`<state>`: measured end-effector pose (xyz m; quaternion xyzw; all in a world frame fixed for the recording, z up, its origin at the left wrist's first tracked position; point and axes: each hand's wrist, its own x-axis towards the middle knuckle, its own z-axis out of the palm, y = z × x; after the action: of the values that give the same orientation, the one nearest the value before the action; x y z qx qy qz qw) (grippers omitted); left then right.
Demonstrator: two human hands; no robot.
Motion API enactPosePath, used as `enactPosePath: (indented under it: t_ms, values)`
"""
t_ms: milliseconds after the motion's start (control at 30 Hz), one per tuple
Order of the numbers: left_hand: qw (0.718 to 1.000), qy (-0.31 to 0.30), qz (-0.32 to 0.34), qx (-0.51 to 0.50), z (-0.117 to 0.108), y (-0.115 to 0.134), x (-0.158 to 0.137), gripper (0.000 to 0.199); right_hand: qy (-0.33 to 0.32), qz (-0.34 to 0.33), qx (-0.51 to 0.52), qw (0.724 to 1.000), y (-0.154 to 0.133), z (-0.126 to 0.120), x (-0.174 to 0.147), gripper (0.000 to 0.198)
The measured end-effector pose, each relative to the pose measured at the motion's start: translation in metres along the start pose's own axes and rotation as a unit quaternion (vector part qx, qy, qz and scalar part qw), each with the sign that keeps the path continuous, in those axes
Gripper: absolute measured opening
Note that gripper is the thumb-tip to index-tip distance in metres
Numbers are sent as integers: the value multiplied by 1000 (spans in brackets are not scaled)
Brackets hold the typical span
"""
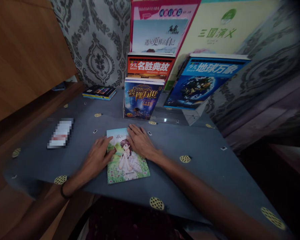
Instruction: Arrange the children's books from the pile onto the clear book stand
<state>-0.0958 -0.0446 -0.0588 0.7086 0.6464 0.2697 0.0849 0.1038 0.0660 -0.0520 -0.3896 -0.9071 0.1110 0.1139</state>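
Observation:
A thin book (131, 164) with a drawn figure among green plants on its cover lies flat on the blue tablecloth. At its left edge rests my left hand (98, 155), thumb and forefinger apart over the cover and the other fingers partly hidden. My right hand (141, 141) lies across the book's upper right corner, fingers stretched out and covering part of the title. Neither hand lifts the book. Just behind it, a purple-blue book (142, 100) stands in a clear display stand (165, 116).
Behind the purple-blue book stand a red-orange book (151, 68) and taller pink and cream books. A blue book (202, 81) with a globe leans at the right. Several books lie in a low stack (99, 92) at back left. A pixelated flat rectangular thing (60, 133) lies left.

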Motion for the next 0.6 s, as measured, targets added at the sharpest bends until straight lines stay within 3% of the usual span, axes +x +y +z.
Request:
enactPosePath:
  t_ms: [67,133,200,300,367,433,600]
  values:
    - [993,-5,-42,-112,-5,-1,5,48,8,5,0,1000,0,1,2,52]
    - [964,4,-93,-250,-10,-1,10,51,21,9,2,1000,1,4,3,52]
    - [909,38,-157,-384,-10,1,13,54,31,12,7,999,1,6,3,52]
    - [806,89,-262,-523,-5,10,16,60,37,13,19,999,3,9,2,52]
    - [747,65,-306,-587,-1,18,18,52,40,12,26,999,5,10,2,53]
    - [705,21,-329,-627,1,26,20,39,46,9,33,998,8,11,3,53]
    - [659,-5,-357,-662,-6,33,25,25,74,-10,83,994,19,14,8,49]
